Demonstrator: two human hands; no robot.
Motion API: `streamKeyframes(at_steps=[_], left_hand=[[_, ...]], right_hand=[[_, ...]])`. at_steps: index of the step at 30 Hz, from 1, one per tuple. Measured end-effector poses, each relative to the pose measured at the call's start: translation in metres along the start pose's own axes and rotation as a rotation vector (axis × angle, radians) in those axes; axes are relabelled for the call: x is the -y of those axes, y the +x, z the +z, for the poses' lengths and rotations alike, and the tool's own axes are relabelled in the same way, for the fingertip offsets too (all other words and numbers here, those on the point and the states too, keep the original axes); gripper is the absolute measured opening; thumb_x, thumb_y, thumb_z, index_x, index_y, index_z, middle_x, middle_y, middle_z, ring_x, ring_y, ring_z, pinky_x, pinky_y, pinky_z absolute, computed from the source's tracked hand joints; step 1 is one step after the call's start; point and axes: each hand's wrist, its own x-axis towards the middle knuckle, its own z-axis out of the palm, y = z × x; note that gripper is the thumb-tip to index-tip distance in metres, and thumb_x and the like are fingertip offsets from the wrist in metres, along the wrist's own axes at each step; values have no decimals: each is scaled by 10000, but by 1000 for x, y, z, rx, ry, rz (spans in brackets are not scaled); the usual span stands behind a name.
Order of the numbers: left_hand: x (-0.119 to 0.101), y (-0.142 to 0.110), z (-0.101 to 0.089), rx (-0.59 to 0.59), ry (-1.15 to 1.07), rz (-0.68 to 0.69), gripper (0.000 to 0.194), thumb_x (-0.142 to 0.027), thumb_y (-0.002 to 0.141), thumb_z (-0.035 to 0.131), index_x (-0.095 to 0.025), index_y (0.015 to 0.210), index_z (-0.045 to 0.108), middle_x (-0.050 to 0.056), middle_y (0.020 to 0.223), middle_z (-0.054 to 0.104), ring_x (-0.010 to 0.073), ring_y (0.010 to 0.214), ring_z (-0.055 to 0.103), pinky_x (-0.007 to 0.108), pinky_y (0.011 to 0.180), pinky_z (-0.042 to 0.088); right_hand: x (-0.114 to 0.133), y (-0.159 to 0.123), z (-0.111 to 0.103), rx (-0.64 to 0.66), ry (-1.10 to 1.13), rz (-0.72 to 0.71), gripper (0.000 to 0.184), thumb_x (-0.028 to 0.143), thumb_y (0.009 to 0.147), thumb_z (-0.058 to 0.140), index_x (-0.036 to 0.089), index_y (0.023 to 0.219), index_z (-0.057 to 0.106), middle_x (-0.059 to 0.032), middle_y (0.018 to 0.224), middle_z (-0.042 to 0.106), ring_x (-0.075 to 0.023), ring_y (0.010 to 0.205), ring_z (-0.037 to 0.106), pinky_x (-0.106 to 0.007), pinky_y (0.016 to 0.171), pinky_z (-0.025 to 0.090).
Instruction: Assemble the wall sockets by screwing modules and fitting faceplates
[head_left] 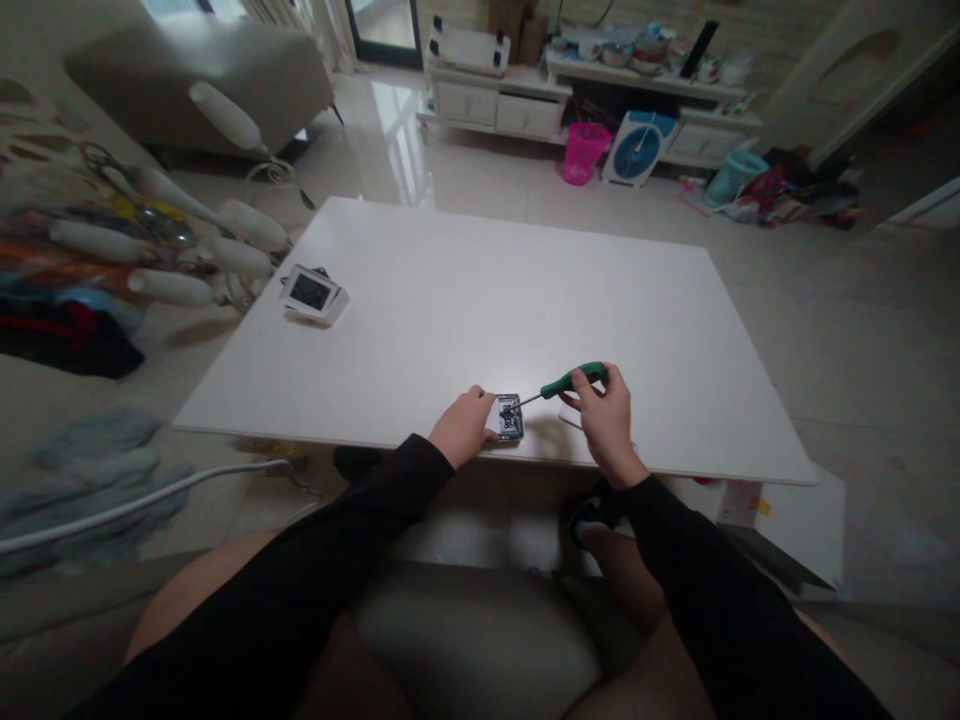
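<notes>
My left hand (466,425) grips the left side of a small square device (511,425) at the table's near edge, its dark inner face turned up. It looks like an opened wall switch or socket, but its exact kind is too small to tell. In my right hand (606,418) is a screwdriver (568,383) with a green handle, fingers wrapped round the grip. Its metal shaft slants down to the left, the tip at the device's middle. Partly hidden below my right hand lies a flat white piece (570,416) on the table.
A white table (525,300) stretches ahead of me. Toward its left edge sits a white box-like object with a dark panel (311,292). A floor lamp (232,240) stands close to that edge. Beyond are a pink basket (585,152) and a blue fan (638,147).
</notes>
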Motion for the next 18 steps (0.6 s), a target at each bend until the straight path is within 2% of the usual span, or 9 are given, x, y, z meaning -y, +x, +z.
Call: streamKeyframes(at_steps=[3, 8, 13, 18], left_hand=[[1, 1, 2, -9, 8, 1, 411, -220, 818, 837, -155, 1146, 599, 121, 1229, 622, 270, 1113, 650, 379, 981, 511], [2, 2, 3, -1, 1, 5, 431, -217, 821, 838, -138, 1169, 596, 138, 1243, 617, 278, 1133, 650, 379, 981, 511], [4, 3, 4, 5, -35, 25, 433, -196, 823, 830, -136, 1189, 607, 144, 1272, 616, 293, 1169, 646, 398, 1013, 516], [6, 4, 4, 0, -55, 35, 460, -197, 813, 832, -145, 1207, 600, 138, 1266, 617, 292, 1157, 648, 398, 1008, 517]], right_hand=[[-14, 7, 2, -61, 69, 78, 468, 552, 736, 821, 239, 938, 537, 44, 996, 572, -127, 828, 699, -339, 709, 667], [-26, 13, 2, -90, 117, 154, 451, 529, 745, 826, 232, 941, 549, 41, 1016, 583, -128, 834, 711, -328, 703, 662], [-30, 19, -2, -112, 121, 232, 368, 460, 813, 803, 224, 916, 540, 44, 941, 595, -118, 807, 703, -282, 671, 649], [-34, 22, -5, -141, 139, 361, 319, 398, 859, 779, 219, 866, 515, 40, 841, 605, -116, 716, 687, -292, 656, 654]])
